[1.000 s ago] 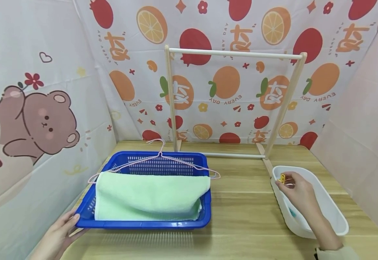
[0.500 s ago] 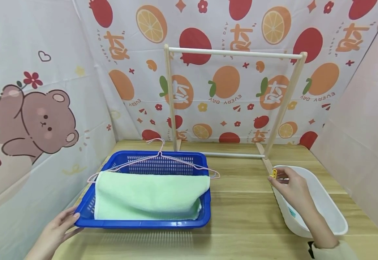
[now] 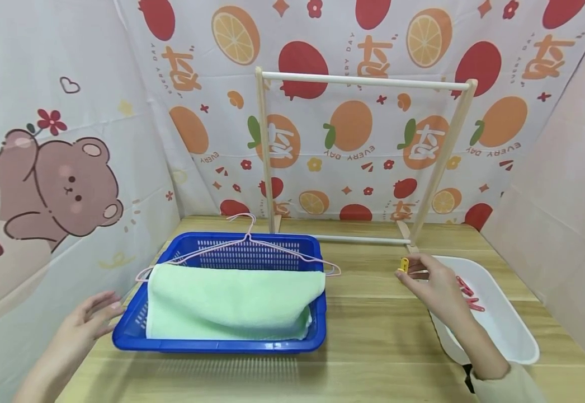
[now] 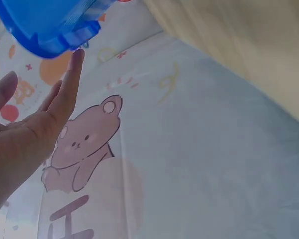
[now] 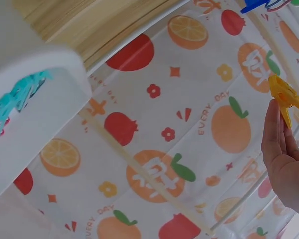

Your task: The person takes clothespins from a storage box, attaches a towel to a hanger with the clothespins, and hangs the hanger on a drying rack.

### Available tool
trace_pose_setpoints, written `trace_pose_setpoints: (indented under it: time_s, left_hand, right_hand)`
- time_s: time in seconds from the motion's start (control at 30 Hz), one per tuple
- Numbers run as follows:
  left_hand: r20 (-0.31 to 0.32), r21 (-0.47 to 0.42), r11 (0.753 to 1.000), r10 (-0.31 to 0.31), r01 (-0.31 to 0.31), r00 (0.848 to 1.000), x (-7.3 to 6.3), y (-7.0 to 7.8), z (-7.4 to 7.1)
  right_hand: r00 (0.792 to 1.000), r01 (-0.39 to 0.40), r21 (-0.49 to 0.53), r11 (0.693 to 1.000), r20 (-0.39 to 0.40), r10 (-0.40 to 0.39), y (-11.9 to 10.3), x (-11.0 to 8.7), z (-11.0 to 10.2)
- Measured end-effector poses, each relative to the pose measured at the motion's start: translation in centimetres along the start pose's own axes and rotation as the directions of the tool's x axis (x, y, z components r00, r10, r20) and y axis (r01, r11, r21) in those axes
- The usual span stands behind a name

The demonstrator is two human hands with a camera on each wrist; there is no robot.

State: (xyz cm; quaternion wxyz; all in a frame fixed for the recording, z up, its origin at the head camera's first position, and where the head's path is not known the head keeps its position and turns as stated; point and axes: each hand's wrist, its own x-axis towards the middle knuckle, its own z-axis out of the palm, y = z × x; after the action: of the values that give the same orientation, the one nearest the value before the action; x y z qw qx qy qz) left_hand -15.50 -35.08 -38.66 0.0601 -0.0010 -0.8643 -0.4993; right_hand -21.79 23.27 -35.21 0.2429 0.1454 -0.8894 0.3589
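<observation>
My right hand (image 3: pixel 435 286) pinches a yellow clothespin (image 3: pixel 404 265) between thumb and fingers, above the left rim of a white bin (image 3: pixel 516 324). The right wrist view shows the clothespin (image 5: pixel 285 94) at the fingertips. My left hand (image 3: pixel 83 324) has its fingers extended beside the left edge of a blue basket (image 3: pixel 222 346); in the left wrist view, its fingertips (image 4: pixel 76 59) are close to the basket's corner, and I cannot tell if they touch. A light green towel (image 3: pixel 232 302) lies in the basket. Pink hangers (image 3: pixel 249 238) rest across the basket behind the towel.
Red clothespins (image 3: pixel 468 294) lie in the white bin; teal ones (image 5: pixel 17 99) show there too. Behind the basket stands a wooden rack with a white top bar (image 3: pixel 363 81). Printed cloth walls enclose the wooden table (image 3: pixel 368 330).
My right hand has moved left with the yellow clothespin, away from over the bin, uncovering red clothespins. My left hand has loosened from the basket's front left corner and shifted slightly up.
</observation>
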Motion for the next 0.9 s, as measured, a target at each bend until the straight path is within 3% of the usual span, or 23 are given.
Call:
trace_pose_setpoints:
  time_s: [0.1, 0.3, 0.6, 0.9]
  left_hand:
    - [-0.021, 0.024, 0.998, 0.065, -0.064, 0.998, 0.3, 1.9, -0.3]
    - [-0.012, 0.081, 0.988, 0.129, -0.128, 0.992, 1.5, 2.7, -1.4]
    - [0.124, 0.183, 0.979, 0.062, -0.085, 0.99, 4.9, 4.1, -1.9]
    - [0.202, 0.286, 0.954, 0.036, -0.094, 0.979, 7.0, 2.7, -2.0]
  right_hand:
    - [1.0, 0.025, 0.009, 1.0, 0.011, -0.025, -0.4, 0.0, 0.3]
    - [0.998, 0.039, 0.053, 0.998, 0.037, -0.041, -1.3, 0.0, 0.9]
    - [0.994, 0.064, 0.111, 0.992, 0.079, -0.073, -2.9, 0.2, 1.3]
    - [0.989, 0.09, 0.195, 0.977, 0.1, -0.111, -4.0, 0.7, 2.2]
